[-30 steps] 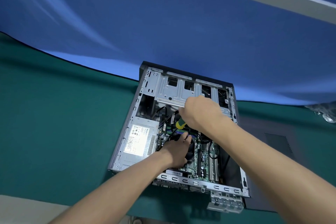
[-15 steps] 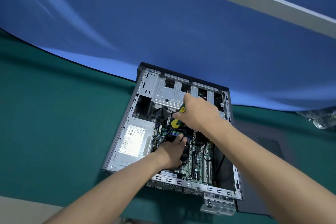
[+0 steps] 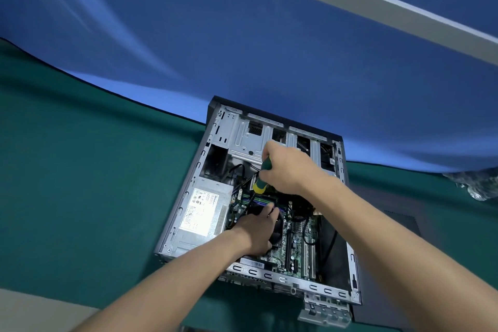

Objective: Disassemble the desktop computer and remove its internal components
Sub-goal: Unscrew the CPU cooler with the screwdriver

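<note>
We see a green counter (image 3: 80, 197) under a blue backdrop (image 3: 242, 48), with the opened computer case (image 3: 186, 191) lying on it. Our right hand (image 3: 289, 170) reaches in, fingers wrapped round a green-yellow screwdriver (image 3: 261, 180); our left hand (image 3: 257, 232) rests on the fan (image 3: 277, 234), fingers loosely curled.

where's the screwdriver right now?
Head view: the screwdriver is gripped in the right hand, inside the open computer case, tip down over the motherboard, just right of the power supply and above the left hand.
</note>
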Motion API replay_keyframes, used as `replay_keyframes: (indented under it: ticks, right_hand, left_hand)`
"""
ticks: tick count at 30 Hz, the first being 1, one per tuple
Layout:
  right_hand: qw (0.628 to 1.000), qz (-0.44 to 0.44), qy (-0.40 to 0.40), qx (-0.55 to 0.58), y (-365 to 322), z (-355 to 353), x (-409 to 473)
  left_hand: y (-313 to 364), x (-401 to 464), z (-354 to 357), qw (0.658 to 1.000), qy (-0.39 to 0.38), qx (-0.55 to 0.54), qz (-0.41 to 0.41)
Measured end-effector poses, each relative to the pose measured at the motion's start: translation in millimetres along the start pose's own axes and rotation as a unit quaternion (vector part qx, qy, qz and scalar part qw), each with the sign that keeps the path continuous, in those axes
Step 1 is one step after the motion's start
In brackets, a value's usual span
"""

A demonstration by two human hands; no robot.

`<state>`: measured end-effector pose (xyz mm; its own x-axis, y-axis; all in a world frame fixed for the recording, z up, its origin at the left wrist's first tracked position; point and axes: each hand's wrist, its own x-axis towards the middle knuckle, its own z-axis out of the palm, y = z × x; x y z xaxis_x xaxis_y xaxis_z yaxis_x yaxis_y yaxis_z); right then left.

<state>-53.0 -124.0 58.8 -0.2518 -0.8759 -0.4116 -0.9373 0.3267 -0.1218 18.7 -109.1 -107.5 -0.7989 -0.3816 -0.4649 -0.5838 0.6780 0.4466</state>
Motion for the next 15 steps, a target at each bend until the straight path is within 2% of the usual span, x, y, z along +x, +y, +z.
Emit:
replay_keyframes:
  ticks: [1,4,5,8,10,13,15]
  right_hand:
    - [1.000,0.007,-0.001,0.001,-0.7,-0.3,0.2]
    - [0.992,0.066,0.035,-0.106,-1.0,2.9,0.2]
    - [0.991,0.066,0.043,-0.110,0.3,3.7,0.8]
    - [1.000,-0.003,0.010,-0.009,6.1,3.4,2.1]
    - [0.999,-0.017,0.001,0.035,6.9,3.0,0.8]
    - [0.996,0.042,0.069,-0.034,8.1,10.5,-0.8]
    - [0.993,0.044,0.096,-0.051,12.8,14.0,0.4]
  left_hand:
    - [0.1,-0.3,-0.1,1.000,-0.002,0.003,-0.001]
    - [-0.1,-0.3,0.5,1.000,-0.007,0.015,0.004]
    - [-0.3,-0.3,0.5,1.000,-0.010,0.017,0.003]
    - [1.2,-0.7,-1.3,1.000,-0.020,0.013,-0.009]
    - [1.4,-1.4,-2.1,1.000,-0.025,0.016,-0.011]
    - [1.8,-2.9,-3.5,0.999,-0.026,0.029,-0.010]
    - [2.2,-4.1,-4.4,0.999,-0.027,0.032,-0.011]
